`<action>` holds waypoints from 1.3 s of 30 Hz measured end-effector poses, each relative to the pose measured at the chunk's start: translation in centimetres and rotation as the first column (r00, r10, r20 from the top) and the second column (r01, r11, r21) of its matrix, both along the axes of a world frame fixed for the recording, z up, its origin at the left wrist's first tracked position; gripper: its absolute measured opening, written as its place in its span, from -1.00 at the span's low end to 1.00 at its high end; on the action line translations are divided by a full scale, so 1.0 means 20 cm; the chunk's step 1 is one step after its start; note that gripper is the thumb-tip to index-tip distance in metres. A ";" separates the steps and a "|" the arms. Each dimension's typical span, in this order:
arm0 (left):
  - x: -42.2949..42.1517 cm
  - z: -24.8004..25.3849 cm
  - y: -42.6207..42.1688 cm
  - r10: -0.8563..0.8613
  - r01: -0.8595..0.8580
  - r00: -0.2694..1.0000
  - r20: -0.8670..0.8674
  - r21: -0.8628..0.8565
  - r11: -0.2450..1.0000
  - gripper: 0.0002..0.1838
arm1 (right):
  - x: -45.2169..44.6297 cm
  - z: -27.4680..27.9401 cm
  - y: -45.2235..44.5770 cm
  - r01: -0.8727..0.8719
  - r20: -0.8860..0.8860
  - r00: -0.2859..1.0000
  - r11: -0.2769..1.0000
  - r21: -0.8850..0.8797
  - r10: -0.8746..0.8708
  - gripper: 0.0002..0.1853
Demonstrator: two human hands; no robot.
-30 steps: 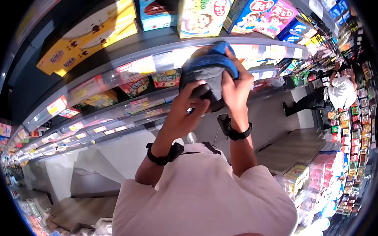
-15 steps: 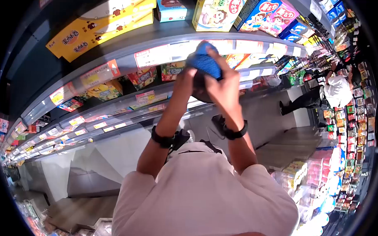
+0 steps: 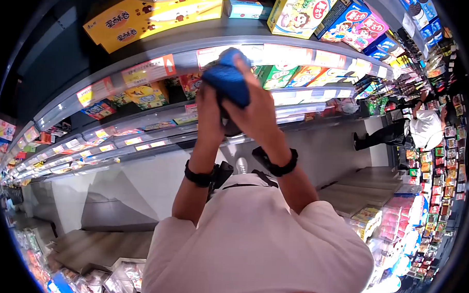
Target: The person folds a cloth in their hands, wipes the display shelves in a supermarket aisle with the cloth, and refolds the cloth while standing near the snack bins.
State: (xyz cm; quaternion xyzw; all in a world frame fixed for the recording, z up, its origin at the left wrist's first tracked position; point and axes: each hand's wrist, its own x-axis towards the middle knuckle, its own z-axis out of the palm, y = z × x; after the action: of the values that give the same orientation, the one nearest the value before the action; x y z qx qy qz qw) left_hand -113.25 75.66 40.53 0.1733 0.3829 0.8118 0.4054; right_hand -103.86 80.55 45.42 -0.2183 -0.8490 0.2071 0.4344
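A bunched blue cloth (image 3: 227,80) is gripped between both hands in front of the shelf edge. My left hand (image 3: 210,113) closes on its left side, my right hand (image 3: 255,110) on its right with the fingers over it. Something dark shows between the palms below the cloth; I cannot make out what it is. Motion blurs the cloth and the fingertips. Behind the hands runs a shelf edge with price labels (image 3: 146,71). Each wrist wears a black band.
Yellow snack boxes (image 3: 164,20), a cartoon box (image 3: 302,14) and blue and pink boxes (image 3: 360,28) stand on the upper shelf. Lower shelves hold more boxes (image 3: 148,95). A person in a white top (image 3: 426,128) stands in the aisle at right. Packaged goods (image 3: 397,219) are stacked at lower right.
Both hands and the blue cloth have moved left and slightly down in view. The shelf boxes appear shifted to the right as the view changes.
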 end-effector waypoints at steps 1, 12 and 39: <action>-0.03 -0.01 -0.02 0.100 -0.100 0.994 0.043 0.001 0.995 -0.49 | -0.04 0.00 -0.05 -0.066 0.015 0.998 0.992 -0.110 0.068 -0.15; 0.05 0.09 0.17 -0.100 0.097 0.984 -0.149 -0.026 0.995 -0.64 | 0.17 0.03 0.08 0.229 0.078 0.973 0.961 -0.157 -0.219 -0.24; 0.83 -0.02 0.90 -0.232 0.245 0.967 -0.108 0.129 0.961 -0.62 | 0.85 0.10 0.66 0.415 -0.022 0.908 0.905 -0.092 -0.418 -0.45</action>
State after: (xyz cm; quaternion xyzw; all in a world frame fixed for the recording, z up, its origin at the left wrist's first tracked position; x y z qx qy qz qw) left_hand -96.61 93.57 40.21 0.2835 0.3190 0.7734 0.4688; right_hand -86.84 93.76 47.37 -0.4086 -0.7641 0.1502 0.4761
